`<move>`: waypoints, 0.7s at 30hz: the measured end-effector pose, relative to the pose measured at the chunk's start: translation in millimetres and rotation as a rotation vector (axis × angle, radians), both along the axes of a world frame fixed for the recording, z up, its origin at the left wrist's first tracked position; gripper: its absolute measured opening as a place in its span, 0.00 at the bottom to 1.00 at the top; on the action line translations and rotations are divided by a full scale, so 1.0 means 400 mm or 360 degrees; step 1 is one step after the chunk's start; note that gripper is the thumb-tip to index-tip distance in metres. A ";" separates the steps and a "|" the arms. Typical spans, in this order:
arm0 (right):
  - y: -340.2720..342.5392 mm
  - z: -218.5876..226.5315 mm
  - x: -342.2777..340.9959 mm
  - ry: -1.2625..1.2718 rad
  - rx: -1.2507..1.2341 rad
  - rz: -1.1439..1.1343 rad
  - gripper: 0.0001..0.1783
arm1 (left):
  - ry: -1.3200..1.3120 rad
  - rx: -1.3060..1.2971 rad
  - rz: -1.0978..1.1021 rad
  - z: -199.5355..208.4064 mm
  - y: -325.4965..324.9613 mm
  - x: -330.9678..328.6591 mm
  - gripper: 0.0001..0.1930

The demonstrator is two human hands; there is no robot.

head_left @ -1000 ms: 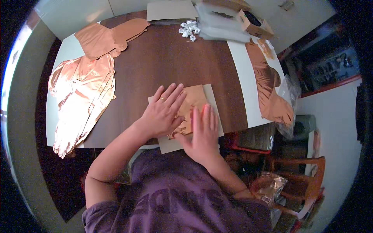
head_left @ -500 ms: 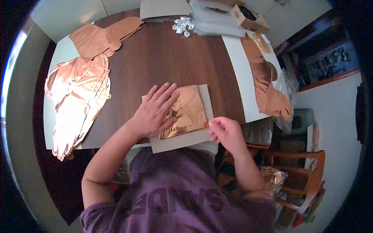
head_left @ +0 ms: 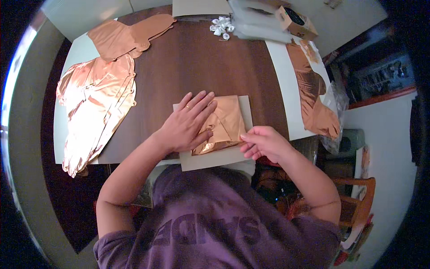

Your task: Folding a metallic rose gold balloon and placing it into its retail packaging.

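Note:
A copper-coloured foil balloon point(head_left: 226, 119), folded into a flat, roughly square packet, lies on a pale grey card sheet point(head_left: 210, 162) at the table's near edge. My left hand point(head_left: 190, 123) rests flat over the packet's left part, fingers stretched and a ring on one of them. At the packet's lower right corner, my right hand point(head_left: 264, 144) pinches the foil edge between thumb and forefinger, its other fingers curled. The part of the foil beneath my left palm is hidden.
Flat copper foil balloons point(head_left: 101, 89) lie stacked at the left, and another foil balloon point(head_left: 311, 94) lies on the right side. Far back are small white ribbon rolls point(head_left: 221, 28), clear plastic bags point(head_left: 257, 22) and an open cardboard box point(head_left: 295, 23). A wooden chair point(head_left: 358, 193) stands at right.
My right hand has closed its thumb and forefinger on the packet's corner, and its forearm now reaches in more from the right. My left hand stays flat on the foil. The whole view has shifted slightly.

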State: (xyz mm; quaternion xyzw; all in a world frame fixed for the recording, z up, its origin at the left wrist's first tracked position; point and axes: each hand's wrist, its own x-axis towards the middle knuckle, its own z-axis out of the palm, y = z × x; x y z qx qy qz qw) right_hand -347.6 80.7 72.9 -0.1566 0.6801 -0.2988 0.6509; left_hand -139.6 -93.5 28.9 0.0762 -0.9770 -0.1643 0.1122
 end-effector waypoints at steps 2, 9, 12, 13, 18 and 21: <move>0.005 -0.001 0.011 0.0034 -0.0037 -0.0048 0.17 | -0.0014 0.0009 0.0009 -0.001 -0.001 -0.001 0.37; 0.022 -0.015 0.013 -0.0073 -0.0107 -0.0122 0.11 | -0.0005 0.0005 -0.0001 -0.002 -0.003 -0.003 0.38; 0.024 -0.024 0.010 0.0015 -0.0099 -0.0059 0.10 | -0.0010 -0.0017 -0.0001 -0.003 -0.001 -0.001 0.38; 0.024 -0.026 0.009 0.0073 -0.0117 -0.0008 0.10 | -0.0009 -0.0030 0.0002 -0.005 0.000 0.000 0.38; 0.026 -0.003 0.018 0.0183 -0.0116 -0.0025 0.12 | -0.0006 -0.0042 0.0007 -0.006 0.001 -0.003 0.38; 0.030 0.008 0.041 0.0182 -0.0172 -0.0285 0.14 | -0.0008 -0.0038 0.0011 -0.004 0.001 -0.003 0.38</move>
